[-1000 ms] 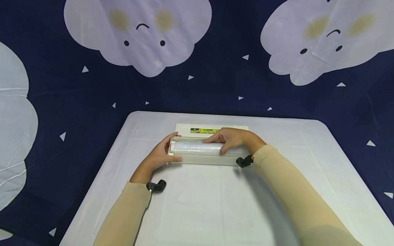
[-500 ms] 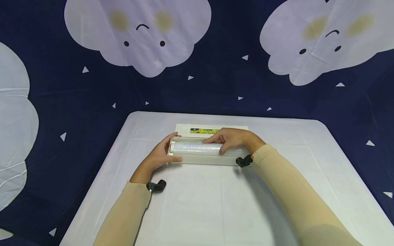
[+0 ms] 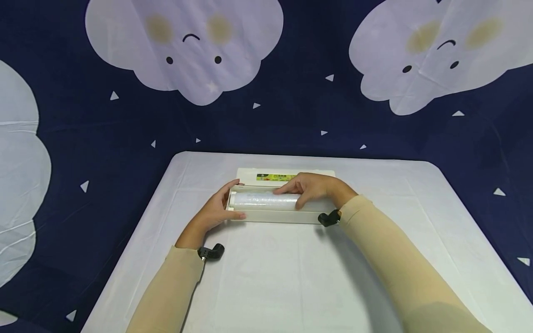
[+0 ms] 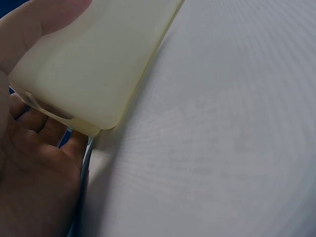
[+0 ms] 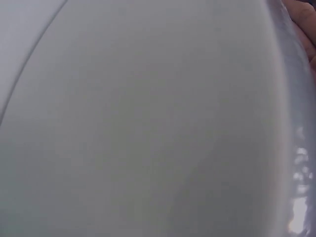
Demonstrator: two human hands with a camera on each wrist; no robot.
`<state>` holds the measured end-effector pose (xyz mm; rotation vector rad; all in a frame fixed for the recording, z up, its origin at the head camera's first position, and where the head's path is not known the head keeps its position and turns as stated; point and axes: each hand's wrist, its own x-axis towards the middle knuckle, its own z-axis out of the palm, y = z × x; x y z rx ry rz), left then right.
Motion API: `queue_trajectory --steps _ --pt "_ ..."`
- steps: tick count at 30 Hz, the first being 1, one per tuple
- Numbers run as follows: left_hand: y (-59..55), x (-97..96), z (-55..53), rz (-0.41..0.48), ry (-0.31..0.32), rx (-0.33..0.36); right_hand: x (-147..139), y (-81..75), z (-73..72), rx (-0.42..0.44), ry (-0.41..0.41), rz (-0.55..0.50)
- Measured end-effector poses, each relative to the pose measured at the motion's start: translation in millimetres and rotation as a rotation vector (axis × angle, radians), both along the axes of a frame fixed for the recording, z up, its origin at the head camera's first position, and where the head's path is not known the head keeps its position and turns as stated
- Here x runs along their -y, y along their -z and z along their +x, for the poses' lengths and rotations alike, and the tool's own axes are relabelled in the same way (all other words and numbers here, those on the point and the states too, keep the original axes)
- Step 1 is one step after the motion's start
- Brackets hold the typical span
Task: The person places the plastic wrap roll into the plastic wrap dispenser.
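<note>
A long cream-white box [image 3: 275,216] lies crosswise on the table, its lid [image 3: 247,176] folded back on the far side with a yellow-green label. Inside sits a shiny clear roll of cling film [image 3: 262,200]. My left hand [image 3: 213,210] grips the box's left end, thumb on the front wall and fingers behind. In the left wrist view the box end [image 4: 103,69] lies between thumb and fingers. My right hand [image 3: 318,188] holds the roll from above near its right part, hiding that end. The right wrist view is filled by the box wall [image 5: 148,118], the film roll [image 5: 299,168] beside it.
A white cloth covers the table [image 3: 266,277]. Behind its far edge hangs a dark blue cloth [image 3: 291,125] printed with clouds and small triangles. Black wrist cameras are strapped at both beige sleeves [image 3: 166,291], the right one [image 3: 329,218] close to the box front.
</note>
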<state>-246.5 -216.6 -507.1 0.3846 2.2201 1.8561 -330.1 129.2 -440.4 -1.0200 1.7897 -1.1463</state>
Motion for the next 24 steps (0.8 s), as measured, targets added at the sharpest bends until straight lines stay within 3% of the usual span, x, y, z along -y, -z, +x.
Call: queue_trajectory --steps 9,24 --pt "4.3 0.4 -0.8 -0.015 -0.002 -0.052 -1.8 1.0 -2.3 -0.035 -0.016 0.007" --pt "3.0 0.9 0.6 -0.022 -0.007 -0.059 -3.1 0.1 -0.4 -0.050 0.055 0.028"
